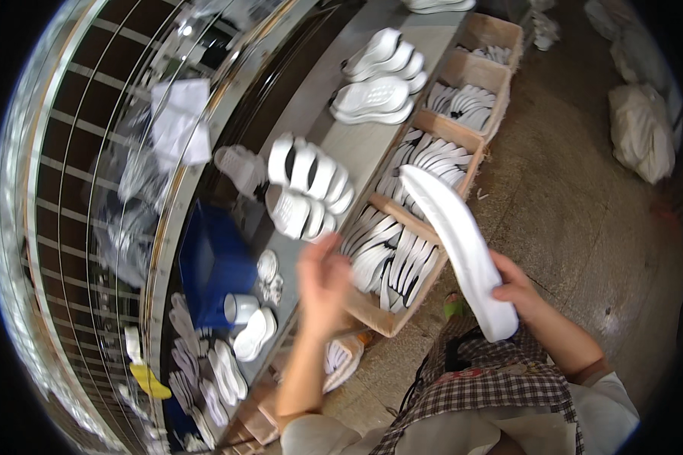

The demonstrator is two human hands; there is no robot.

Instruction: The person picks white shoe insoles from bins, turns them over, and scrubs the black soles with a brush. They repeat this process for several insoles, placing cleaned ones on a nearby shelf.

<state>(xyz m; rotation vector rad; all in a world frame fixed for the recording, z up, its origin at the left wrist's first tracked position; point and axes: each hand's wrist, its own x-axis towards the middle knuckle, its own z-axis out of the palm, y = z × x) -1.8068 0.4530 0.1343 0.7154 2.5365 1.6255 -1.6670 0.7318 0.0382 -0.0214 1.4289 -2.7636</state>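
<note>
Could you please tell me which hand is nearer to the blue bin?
Left: the left hand is just right of the blue bin, apart from it; the right hand, holding a white sole, is farther right.

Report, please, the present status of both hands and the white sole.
Right hand gripping white sole toward its near end. Left hand blurred, apparently empty, near bench. Nothing visibly blocking the sole.

Left hand (323, 285) loose and blurred, right hand (523, 294) curled in a grip
</note>
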